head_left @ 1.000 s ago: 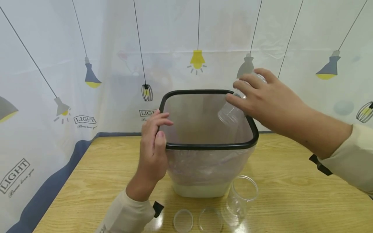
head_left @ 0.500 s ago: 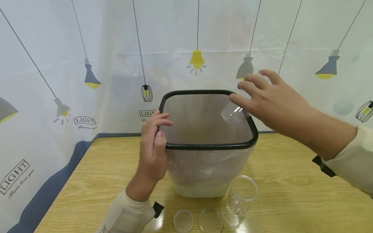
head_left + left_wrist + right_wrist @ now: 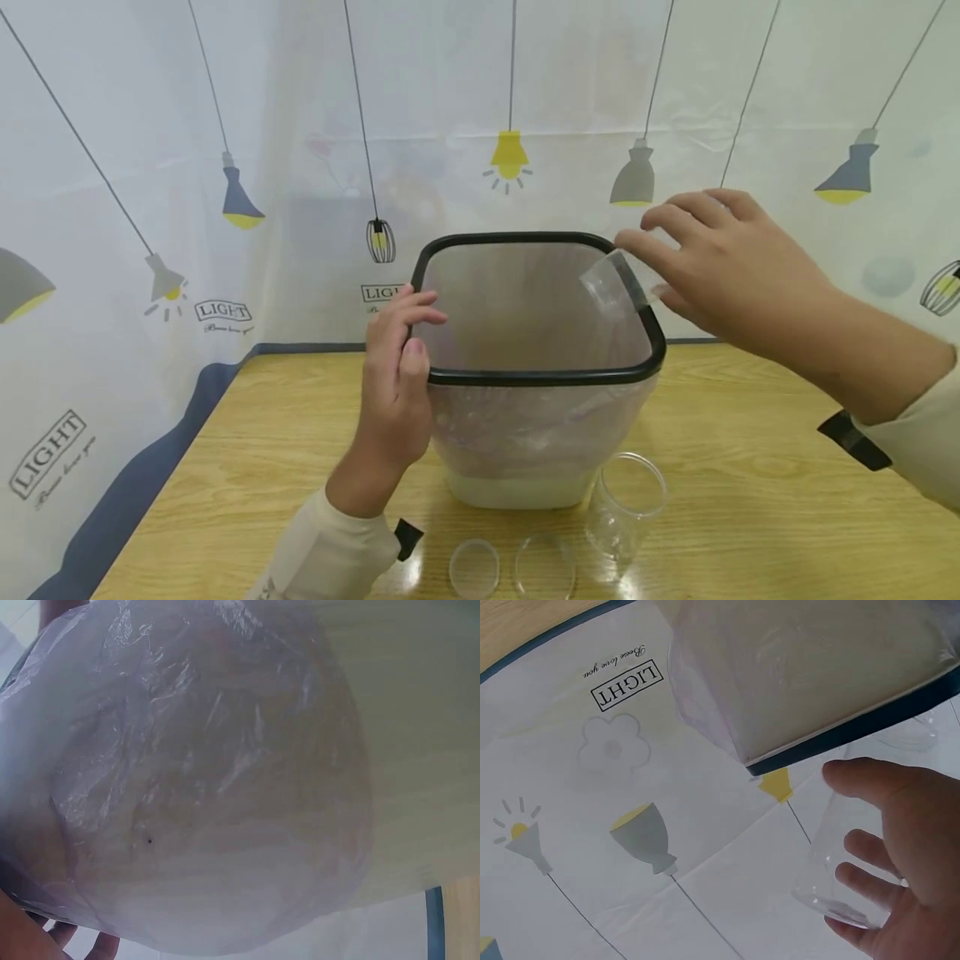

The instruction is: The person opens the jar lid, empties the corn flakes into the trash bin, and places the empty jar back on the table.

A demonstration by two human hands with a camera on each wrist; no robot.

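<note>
My left hand [image 3: 395,375] holds the left edge of a trash can [image 3: 547,378], with index and middle fingers reaching over its black rim. A thin clear bag [image 3: 225,750] lines the can and hangs over its outside. In my right hand [image 3: 738,262] is a clear plastic jar [image 3: 611,285], tilted across the right part of the rim, its lower end over the can's opening. The right wrist view shows thumb and fingers around the jar's [image 3: 821,874] see-through wall. No contents show inside it.
A second clear jar [image 3: 633,512] stands upright on the wooden table [image 3: 285,467], at the can's front right. Two clear round lids [image 3: 474,568] lie in front of the can. Behind everything hangs a white curtain [image 3: 442,100] printed with lamps.
My right hand has moved to the right and slightly down, drawing the jar a little toward the rim's right side. The left hand and the trash can stay put.
</note>
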